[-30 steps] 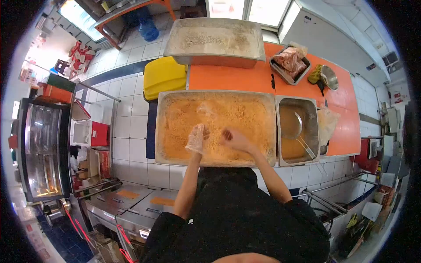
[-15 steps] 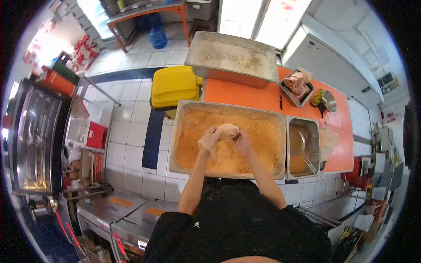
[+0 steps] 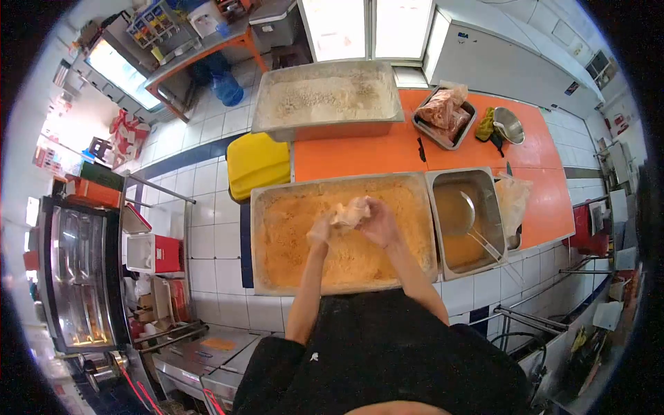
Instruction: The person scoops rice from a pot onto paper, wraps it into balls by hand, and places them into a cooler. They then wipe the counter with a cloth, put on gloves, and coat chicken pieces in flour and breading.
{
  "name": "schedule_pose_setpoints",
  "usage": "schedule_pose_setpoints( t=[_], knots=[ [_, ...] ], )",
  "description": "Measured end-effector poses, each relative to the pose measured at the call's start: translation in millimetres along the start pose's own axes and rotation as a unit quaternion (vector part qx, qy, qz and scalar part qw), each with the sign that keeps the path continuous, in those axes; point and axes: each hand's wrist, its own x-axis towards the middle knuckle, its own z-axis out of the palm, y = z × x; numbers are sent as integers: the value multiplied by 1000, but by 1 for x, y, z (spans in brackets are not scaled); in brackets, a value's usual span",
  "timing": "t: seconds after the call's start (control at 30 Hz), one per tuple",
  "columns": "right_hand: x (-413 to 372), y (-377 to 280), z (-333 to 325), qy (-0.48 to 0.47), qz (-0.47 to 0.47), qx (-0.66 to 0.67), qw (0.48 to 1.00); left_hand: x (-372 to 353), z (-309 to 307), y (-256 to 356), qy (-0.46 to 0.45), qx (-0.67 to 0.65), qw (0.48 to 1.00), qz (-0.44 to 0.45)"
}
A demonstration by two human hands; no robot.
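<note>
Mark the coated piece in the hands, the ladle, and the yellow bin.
coated piece (image 3: pixel 351 211): head view, middle of its crumbed surface.
ladle (image 3: pixel 462 211): head view, its bowl, in the liquid pan.
yellow bin (image 3: pixel 257 160): head view, middle of the lid.

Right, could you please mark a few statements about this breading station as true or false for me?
1. The left hand and right hand hold a coated piece above the big crumb tray. True.
2. The ladle lies in the crumb tray. False: it rests in the smaller pan to the right.
3. The far tray holds orange crumbs. False: its contents are pale.
4. Bagged meat sits at the far side of the orange counter. True.
</note>
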Motion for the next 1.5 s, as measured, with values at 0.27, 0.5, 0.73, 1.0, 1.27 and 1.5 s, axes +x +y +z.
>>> schedule_pose_setpoints(
  t=[0.27,0.5,0.73,1.0,1.27,1.5],
  knots=[
    [-28,21,5,-95,-126,-106,982,-89,90,107,151,340,894,250],
    [-21,17,-14,60,80,-156,983,-94,88,60,205,435,794,372],
    [-11,37,2,209,157,-200,944,-100,84,77,260,430,817,284],
    [-13,62,-31,106,82,-232,963,-115,66,63,55,174,967,177],
    [-79,72,13,253,-219,-467,819,-107,69,93,129,308,917,219],
    [-61,42,4,-10,-408,-841,355,-120,78,135,75,296,871,386]
  ],
)
